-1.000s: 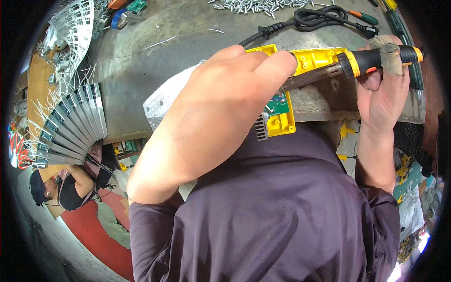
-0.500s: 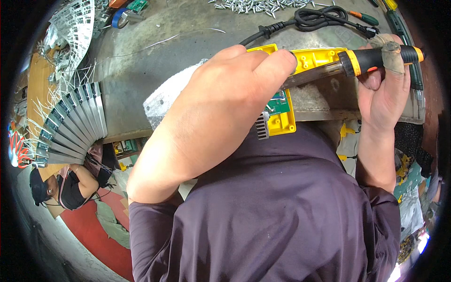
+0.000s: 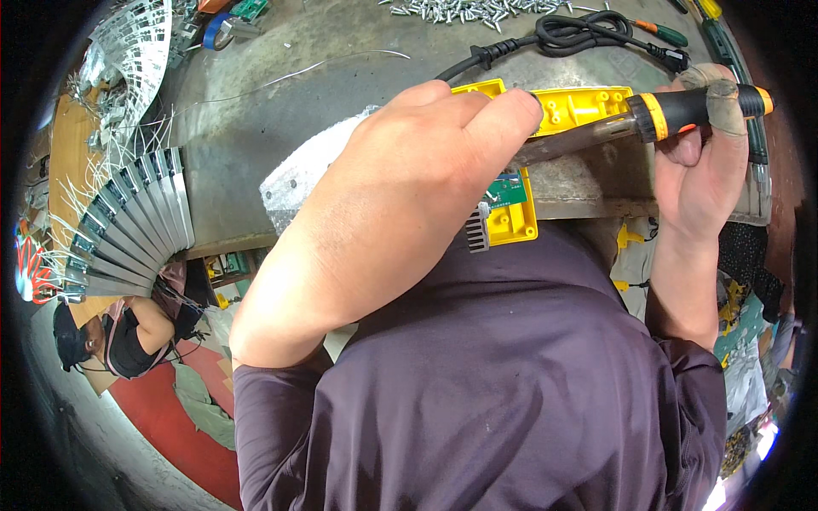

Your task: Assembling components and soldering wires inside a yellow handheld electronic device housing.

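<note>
Left hand (image 3: 409, 179) arched over yellow casing (image 3: 562, 106), grip clamped — right hand (image 3: 703, 166) fisted round screwdriver (image 3: 690, 109).

My left hand (image 3: 417, 170) fills the middle of the view, back of the hand up, wrist bent so the fingers (image 3: 494, 115) curl forward and down, pressed together in a closed grip with the fingertips hidden beneath. My left forearm runs down and left from it, bare to the elbow, where a dark purple sleeve begins. My right hand (image 3: 703, 162) sits at the right edge, palm turned toward me, fingers wrapped closed with the thumb hooked over the top; the thumb tip looks worn and greyish. My right forearm drops almost straight down from that wrist into the same purple sleeve. The two hands are near each other but apart.
</note>
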`<state>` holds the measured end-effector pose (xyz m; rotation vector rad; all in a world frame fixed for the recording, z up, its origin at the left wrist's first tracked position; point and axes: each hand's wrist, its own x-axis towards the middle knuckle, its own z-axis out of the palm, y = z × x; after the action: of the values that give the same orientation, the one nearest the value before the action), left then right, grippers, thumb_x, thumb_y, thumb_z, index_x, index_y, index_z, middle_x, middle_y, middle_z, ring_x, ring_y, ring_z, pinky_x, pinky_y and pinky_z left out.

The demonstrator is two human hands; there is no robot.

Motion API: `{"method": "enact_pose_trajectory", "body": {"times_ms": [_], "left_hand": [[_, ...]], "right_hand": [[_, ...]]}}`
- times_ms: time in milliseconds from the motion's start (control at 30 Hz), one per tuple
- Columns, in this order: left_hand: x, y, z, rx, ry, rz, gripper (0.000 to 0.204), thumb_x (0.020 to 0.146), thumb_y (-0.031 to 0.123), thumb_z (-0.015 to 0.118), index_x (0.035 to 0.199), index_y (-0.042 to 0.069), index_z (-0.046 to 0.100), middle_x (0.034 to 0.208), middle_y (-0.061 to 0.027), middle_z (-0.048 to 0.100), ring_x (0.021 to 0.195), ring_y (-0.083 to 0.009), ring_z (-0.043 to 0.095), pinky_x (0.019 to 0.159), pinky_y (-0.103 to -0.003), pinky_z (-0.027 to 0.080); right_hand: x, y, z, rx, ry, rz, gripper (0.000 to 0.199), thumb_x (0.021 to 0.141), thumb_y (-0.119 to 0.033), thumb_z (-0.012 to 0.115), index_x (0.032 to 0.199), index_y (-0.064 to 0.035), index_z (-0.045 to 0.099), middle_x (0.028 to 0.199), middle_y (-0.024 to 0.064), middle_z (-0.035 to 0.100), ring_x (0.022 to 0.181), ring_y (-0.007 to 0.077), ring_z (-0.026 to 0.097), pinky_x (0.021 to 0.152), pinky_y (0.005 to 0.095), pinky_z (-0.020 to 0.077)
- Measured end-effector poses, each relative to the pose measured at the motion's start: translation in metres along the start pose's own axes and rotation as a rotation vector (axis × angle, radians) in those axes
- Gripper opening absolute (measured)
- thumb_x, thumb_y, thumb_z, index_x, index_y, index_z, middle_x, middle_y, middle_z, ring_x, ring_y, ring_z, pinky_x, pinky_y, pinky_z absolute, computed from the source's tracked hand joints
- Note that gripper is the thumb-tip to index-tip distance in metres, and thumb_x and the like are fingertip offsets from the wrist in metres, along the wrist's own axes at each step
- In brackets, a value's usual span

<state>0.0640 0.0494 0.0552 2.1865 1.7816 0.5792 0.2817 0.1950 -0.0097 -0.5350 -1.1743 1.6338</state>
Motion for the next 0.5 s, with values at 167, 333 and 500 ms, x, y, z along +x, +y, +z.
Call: {"method": "enact_pose_trajectory", "body": {"times_ms": [167,333,500], "left_hand": [[0.0,-0.0009,0.0011,-0.002,0.0,-0.001,0.049,0.064,-0.012,0.062,0.108,0.008,0.055,0.079,-0.0133,0.054,0.078,-0.0346,0.056,0.069,-0.042,0.046],[0.0,-0.0005,0.0008,-0.001,-0.002,-0.014,0.048,0.065,-0.011,0.061,0.108,0.008,0.055,0.081,-0.0134,0.055,0.08,-0.0346,0.057,0.07,-0.042,0.046],[0.0,-0.0003,0.0004,-0.002,-0.008,-0.013,0.048,0.065,-0.011,0.062,0.108,0.007,0.055,0.082,-0.0136,0.056,0.081,-0.0348,0.057,0.07,-0.042,0.046]], "right_hand": [[-0.0001,0.0005,0.0047,0.01,-0.004,-0.01,0.028,0.097,-0.025,0.055,0.108,0.0005,0.059,0.08,0.002,0.057,0.052,0.0018,0.034,0.067,0.0222,0.0443],[0.001,0.005,-0.003,0.072,-0.046,0.021,0.027,0.097,-0.023,0.056,0.108,0.001,0.059,0.077,0.0006,0.055,0.052,0.0023,0.033,0.071,0.0223,0.0439],[0.0002,0.0055,0.004,0.045,-0.001,-0.017,0.027,0.096,-0.023,0.056,0.109,0.0008,0.059,0.077,0.0003,0.055,0.051,0.0023,0.032,0.07,0.0221,0.043]]}}
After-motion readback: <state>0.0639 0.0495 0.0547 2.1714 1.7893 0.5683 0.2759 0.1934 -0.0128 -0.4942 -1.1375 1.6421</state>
